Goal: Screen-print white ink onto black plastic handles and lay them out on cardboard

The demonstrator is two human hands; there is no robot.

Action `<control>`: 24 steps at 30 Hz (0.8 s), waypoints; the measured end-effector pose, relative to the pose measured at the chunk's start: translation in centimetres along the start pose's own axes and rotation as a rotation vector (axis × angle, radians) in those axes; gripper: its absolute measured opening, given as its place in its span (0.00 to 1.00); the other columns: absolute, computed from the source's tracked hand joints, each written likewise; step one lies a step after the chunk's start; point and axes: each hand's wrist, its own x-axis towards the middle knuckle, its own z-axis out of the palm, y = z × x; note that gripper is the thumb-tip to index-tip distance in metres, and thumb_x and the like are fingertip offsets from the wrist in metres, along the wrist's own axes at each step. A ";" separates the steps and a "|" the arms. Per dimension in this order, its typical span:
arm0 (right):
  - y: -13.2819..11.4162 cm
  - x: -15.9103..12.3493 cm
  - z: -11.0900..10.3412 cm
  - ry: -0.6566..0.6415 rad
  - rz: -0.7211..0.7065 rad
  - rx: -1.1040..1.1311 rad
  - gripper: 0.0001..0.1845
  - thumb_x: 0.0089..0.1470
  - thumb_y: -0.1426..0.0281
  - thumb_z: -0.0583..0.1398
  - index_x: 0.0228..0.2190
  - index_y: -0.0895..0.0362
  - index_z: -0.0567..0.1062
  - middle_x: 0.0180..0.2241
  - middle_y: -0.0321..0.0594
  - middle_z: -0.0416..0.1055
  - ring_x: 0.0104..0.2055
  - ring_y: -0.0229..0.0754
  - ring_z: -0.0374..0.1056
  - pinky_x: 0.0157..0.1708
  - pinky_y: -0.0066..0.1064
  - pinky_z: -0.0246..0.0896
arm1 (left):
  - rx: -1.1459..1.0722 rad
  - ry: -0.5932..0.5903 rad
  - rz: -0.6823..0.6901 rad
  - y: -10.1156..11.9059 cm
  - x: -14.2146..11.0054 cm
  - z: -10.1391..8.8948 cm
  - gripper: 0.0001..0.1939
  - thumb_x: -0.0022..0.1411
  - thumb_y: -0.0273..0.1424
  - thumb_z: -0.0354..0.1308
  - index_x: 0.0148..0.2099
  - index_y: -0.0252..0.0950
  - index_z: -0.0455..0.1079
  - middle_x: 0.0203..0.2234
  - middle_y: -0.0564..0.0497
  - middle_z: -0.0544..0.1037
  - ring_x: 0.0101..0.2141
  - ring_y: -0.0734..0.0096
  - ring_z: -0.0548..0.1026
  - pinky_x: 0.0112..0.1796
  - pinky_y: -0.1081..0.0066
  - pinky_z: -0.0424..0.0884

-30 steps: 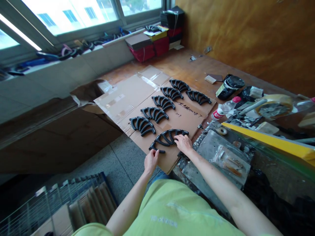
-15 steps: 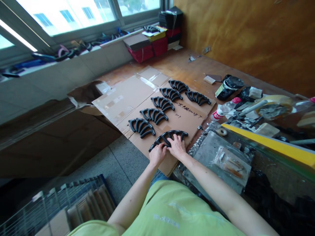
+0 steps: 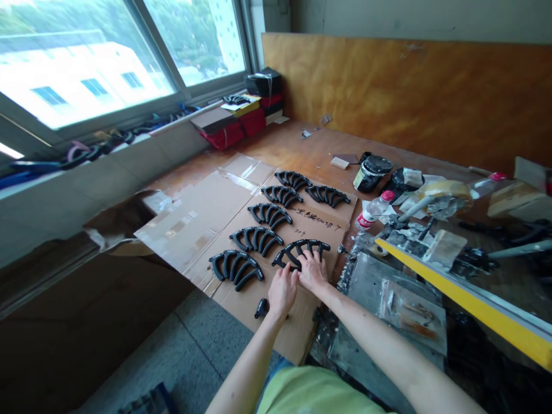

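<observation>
Shirt (image 3: pixel 314 391), light green, at bottom edge. Loose black piece (image 3: pixel 261 308) on cardboard (image 3: pixel 190 207), just beside left wrist, partly hidden. Left hand (image 3: pixel 283 289): fingers bunched at near side of front fan of black curved pieces (image 3: pixel 301 248); can't tell if it pinches one. Right hand (image 3: pixel 313 271): fingers apart and bent over same fan, touching it; grip can't be told. Front fan lies flat on cardboard, toward its right edge.

Right of cardboard: grey plate (image 3: pixel 366 293) with clear plastic bag (image 3: pixel 414 316) on it, yellow bar (image 3: pixel 466 299) slanting past. Five more fans (image 3: pixel 236 268) run in a slanted row from near left to far side of cardboard; another fan (image 3: pixel 328 195) sits right of the far end. Black handwriting (image 3: pixel 317 218) on cardboard between fans and bottle.

Beyond: bottle with red cap (image 3: pixel 373 213), tape roll (image 3: pixel 448 192), two dark tubs (image 3: pixel 373 172) on wooden table (image 3: pixel 319 152). Back: red bundles (image 3: pixel 252 122), window (image 3: pixel 194 40), wooden panel (image 3: pixel 388 75).
</observation>
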 end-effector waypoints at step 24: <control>7.5 14.7 -3.1 0.161 0.321 0.090 0.30 0.54 0.65 0.61 0.58 0.45 0.64 0.67 0.43 0.43 0.65 0.58 0.43 0.55 0.55 0.50 | 0.062 -0.192 0.052 -7.0 -2.1 -0.2 0.19 0.63 0.42 0.45 0.48 0.47 0.73 0.32 0.47 0.79 0.32 0.62 0.78 0.36 0.67 0.72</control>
